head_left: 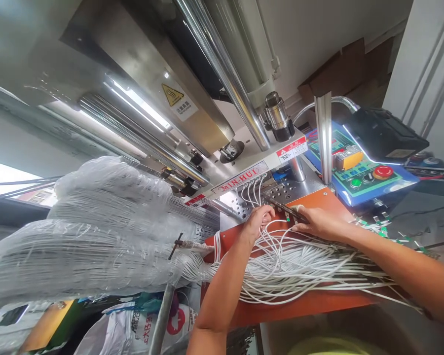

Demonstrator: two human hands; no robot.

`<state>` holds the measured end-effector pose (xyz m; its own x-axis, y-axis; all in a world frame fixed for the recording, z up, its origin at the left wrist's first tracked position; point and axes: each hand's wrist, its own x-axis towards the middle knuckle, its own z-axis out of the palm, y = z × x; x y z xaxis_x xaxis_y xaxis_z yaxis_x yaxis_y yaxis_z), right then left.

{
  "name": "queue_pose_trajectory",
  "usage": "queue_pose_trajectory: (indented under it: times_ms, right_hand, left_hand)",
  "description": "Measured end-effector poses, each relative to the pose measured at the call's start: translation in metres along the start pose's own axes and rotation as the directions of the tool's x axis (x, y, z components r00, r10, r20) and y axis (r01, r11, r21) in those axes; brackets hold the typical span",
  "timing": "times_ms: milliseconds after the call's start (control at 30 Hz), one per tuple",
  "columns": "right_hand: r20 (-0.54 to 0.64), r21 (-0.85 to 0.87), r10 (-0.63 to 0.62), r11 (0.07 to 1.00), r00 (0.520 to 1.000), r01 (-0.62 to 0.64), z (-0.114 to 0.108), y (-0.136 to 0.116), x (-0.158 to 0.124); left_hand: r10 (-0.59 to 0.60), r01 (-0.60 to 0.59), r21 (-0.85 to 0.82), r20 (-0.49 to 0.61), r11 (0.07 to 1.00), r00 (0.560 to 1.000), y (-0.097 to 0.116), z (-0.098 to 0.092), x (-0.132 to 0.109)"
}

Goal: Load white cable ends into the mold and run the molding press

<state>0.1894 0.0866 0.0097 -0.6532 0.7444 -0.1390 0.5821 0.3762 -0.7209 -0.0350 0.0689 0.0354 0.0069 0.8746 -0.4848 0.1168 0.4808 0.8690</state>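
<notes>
Both hands rest on an orange work plate (pixel 318 199) at the foot of a metal press machine (pixel 240 180). My left hand (pixel 258 219) is curled, its fingers closed on several white cables (pixel 277 261) near a perforated metal fixture (pixel 281 191). My right hand (pixel 314 222) lies over a dark flat bar (pixel 281 208) on the plate, thumb and fingers pressed to it. More white cable ends stand in the fixture just beyond my fingers. A loose heap of cables spreads across the plate under both forearms.
A large plastic-wrapped bundle of white cables (pixel 92 231) fills the left. A blue control panel (pixel 355 172) with a red button (pixel 383 171) and a black lamp head (pixel 385 133) stand at the right. Printed bags (pixel 140 328) lie below; small green scraps (pixel 377 227) litter the right.
</notes>
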Motion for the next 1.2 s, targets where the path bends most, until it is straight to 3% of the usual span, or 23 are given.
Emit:
queue_pose_trajectory:
  times_ms: [233, 400, 900, 1200]
  right_hand:
    - [0.005, -0.001, 0.004, 1.000, 1.000, -0.004, 0.001, 0.004, 0.003]
    - [0.008, 0.016, -0.018, 1.000, 1.000, 0.017, 0.000, 0.007, 0.002]
    - [0.014, 0.084, -0.024, 0.996, 1.000, 0.023, -0.001, 0.007, 0.003]
    - [0.030, 0.152, -0.011, 0.988, 0.999, 0.007, -0.006, 0.004, 0.003]
  left_hand:
    - [-0.108, 0.073, 0.228, 0.145, 0.971, 0.984, -0.003, 0.002, 0.010]
    - [-0.220, 0.188, 0.252, 0.105, 0.949, 0.970, 0.002, 0.005, 0.014]
    - [-0.298, 0.303, -0.033, 0.100, 0.953, 0.949, -0.007, 0.016, 0.011]
    - [-0.248, 0.263, -0.064, 0.174, 0.963, 0.953, -0.008, 0.014, 0.009]
